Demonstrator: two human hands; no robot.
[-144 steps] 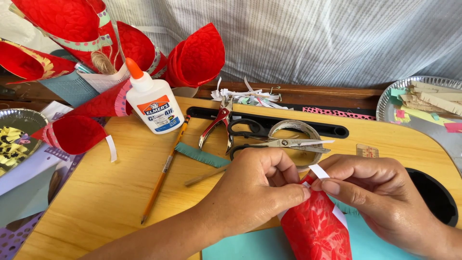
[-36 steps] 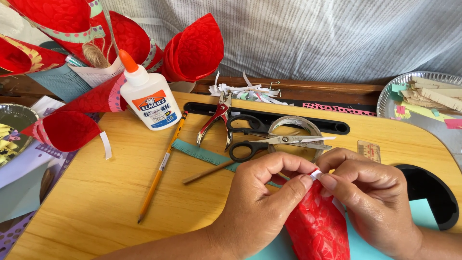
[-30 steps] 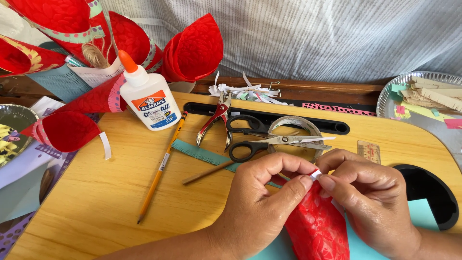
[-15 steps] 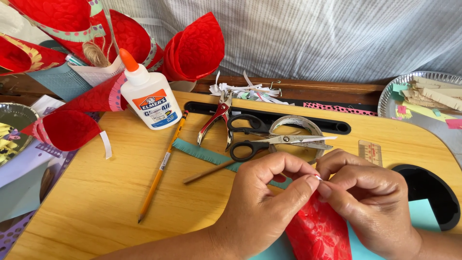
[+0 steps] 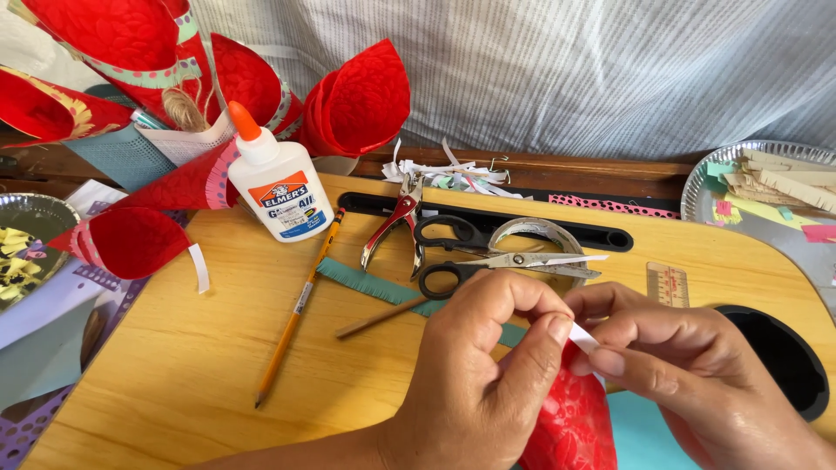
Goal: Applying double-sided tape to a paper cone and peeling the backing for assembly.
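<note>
both the left hand (image 5: 475, 383) and right hand (image 5: 697, 374) still pinch the white strip (image 5: 583, 336), barely shifted.

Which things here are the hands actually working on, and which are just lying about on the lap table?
In hand:
left hand and right hand pinching a white paper strip
red paper cone beneath them

Lying about:
glue bottle
pencil
scissors
hole punch
tape roll
teal fringed strip
finished red cones

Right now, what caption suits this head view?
Two hands, left hand and right hand, pinch a white strip over a red paper cone.
</note>
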